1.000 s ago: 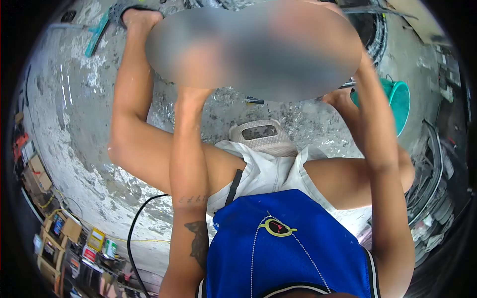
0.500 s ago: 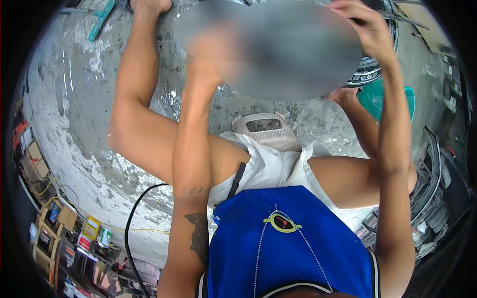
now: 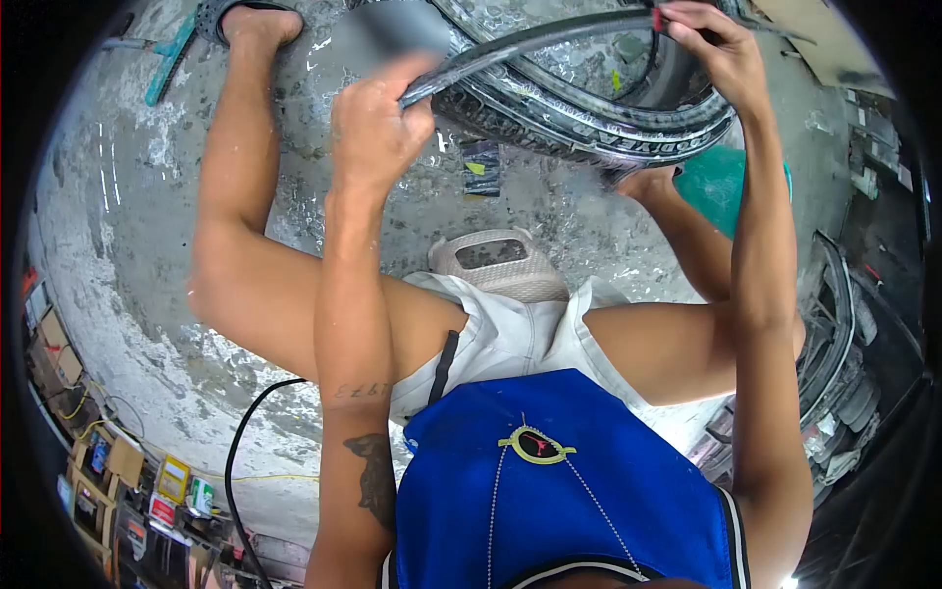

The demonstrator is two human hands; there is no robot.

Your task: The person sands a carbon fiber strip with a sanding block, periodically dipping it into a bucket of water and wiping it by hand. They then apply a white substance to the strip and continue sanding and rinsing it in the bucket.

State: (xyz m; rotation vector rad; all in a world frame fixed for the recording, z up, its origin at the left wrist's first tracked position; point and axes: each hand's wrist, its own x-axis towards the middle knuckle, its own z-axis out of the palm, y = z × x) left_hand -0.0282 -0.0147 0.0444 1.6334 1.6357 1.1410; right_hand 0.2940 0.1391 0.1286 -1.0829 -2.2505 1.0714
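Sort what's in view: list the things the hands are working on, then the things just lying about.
In hand:
- black rubber tube, gripped by left hand and right hand
- tyre beneath it

Lying about:
- teal bucket
- teal tool
- black cable
- boxes

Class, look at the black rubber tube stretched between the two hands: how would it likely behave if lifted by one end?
The black rubber tube bows between the left hand and right hand, so it is probably floppy and would droop. It looks thin, so likely light. The wet floor suggests it may be slippery.
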